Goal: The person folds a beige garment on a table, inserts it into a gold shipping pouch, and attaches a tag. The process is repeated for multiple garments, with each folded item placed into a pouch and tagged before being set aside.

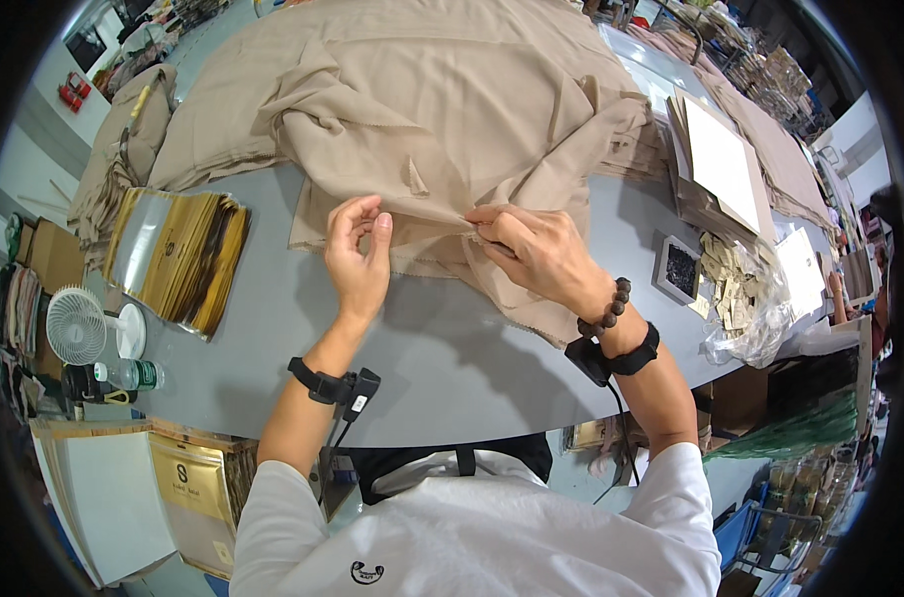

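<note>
A thin beige fabric piece [422, 157] with a zigzag-cut edge lies loosely bunched across the table in front of me. My right hand [538, 250] pinches it near the front edge between thumb and fingers, lifting a fold. Just left of that pinch, my left hand [359, 254] is raised over the cloth's near edge, palm turned inward. Its thumb and fingers are apart with nothing between them. A small folded flap [416, 179] shows on the cloth above the left hand. The cloth under my right fingers is partly hidden.
Beige cloth layers [221, 97] cover the table's far side. Gold packaging bags [180, 257], a white fan [79, 324] and a bottle [135, 374] are at left. At right are white boards [720, 164], a small box of black bits [677, 270] and tags in clear plastic [732, 283].
</note>
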The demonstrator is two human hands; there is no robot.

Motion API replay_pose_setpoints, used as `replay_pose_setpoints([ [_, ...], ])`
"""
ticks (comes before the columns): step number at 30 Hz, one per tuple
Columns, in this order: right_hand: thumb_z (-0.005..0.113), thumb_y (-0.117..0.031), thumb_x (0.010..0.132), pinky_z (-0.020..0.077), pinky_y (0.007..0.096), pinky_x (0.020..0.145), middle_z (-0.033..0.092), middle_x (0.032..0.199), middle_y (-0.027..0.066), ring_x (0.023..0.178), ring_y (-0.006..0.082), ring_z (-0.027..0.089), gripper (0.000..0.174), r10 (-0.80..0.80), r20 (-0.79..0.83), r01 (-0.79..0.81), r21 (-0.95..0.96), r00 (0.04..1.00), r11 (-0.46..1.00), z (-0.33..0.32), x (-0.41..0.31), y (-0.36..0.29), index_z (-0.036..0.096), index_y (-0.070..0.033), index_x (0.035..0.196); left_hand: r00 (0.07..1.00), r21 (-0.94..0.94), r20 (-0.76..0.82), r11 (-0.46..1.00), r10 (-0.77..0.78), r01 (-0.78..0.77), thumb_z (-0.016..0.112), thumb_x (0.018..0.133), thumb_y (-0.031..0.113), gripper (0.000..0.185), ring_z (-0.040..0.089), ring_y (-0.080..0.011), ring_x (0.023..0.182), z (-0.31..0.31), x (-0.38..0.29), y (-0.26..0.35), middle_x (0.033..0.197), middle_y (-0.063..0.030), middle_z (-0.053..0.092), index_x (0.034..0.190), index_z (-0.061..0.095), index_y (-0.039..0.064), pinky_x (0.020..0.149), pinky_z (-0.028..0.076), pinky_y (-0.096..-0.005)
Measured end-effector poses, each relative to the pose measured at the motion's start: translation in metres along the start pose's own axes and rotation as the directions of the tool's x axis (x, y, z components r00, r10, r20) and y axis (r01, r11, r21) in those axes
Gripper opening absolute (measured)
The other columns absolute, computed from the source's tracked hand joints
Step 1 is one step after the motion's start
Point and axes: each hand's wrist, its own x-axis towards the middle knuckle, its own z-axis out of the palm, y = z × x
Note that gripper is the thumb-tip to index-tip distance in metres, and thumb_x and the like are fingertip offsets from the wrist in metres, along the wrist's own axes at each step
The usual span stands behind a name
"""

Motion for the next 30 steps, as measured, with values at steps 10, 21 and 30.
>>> replay_pose_setpoints([
  [10, 0.075, -0.002, 0.079, 0.0561, 0.0348, 0.063, 0.064, 0.090, 0.0047, 0.077, 0.0238, 0.066, 0.026, -0.083, -0.034, 0.080, -0.076, 0.996, 0.994, -0.007, 0.013, -0.006, 0.065, -0.007, 0.103, 0.938, 0.526, 0.255, 0.781, 0.234, -0.338, 0.071, 0.078, -0.006, 0.032, 0.066, -0.0271, 0.099, -0.016, 0.041, -0.006, 0.097, -0.0041, 0.076, 0.105, 0.079, 0.008, 0.093, 0.051, -0.0394],
  [21, 0.071, 0.002, 0.084, 0.0567, 0.0393, 0.068, 0.068, 0.100, 0.0077, 0.079, 0.0292, 0.068, 0.020, 0.149, -0.065, -0.138, 0.143, 0.987, 0.980, 0.008, 0.016, -0.006, 0.069, -0.008, 0.100, 0.981, -0.207, 0.194, 0.977, -0.018, 0.059, 0.064, 0.098, -0.007, 0.014, 0.069, -0.0126, 0.107, -0.031, 0.038, -0.004, 0.113, -0.0113, 0.075, 0.110, 0.068, -0.001, 0.096, 0.053, -0.0265],
  [30, 0.074, 0.000, 0.085, 0.0531, 0.0365, 0.065, 0.070, 0.080, 0.0102, 0.073, 0.0303, 0.068, 0.013, 0.141, -0.094, -0.106, 0.308, 0.986, 0.945, 0.008, 0.054, 0.002, 0.072, -0.006, 0.098, 0.966, -0.136, 0.257, 0.989, -0.028, 0.065, 0.055, 0.099, -0.013, 0.030, 0.070, -0.0122, 0.106, -0.025, 0.032, 0.009, 0.115, -0.0078, 0.076, 0.121, 0.072, -0.003, 0.097, 0.053, -0.0252],
])
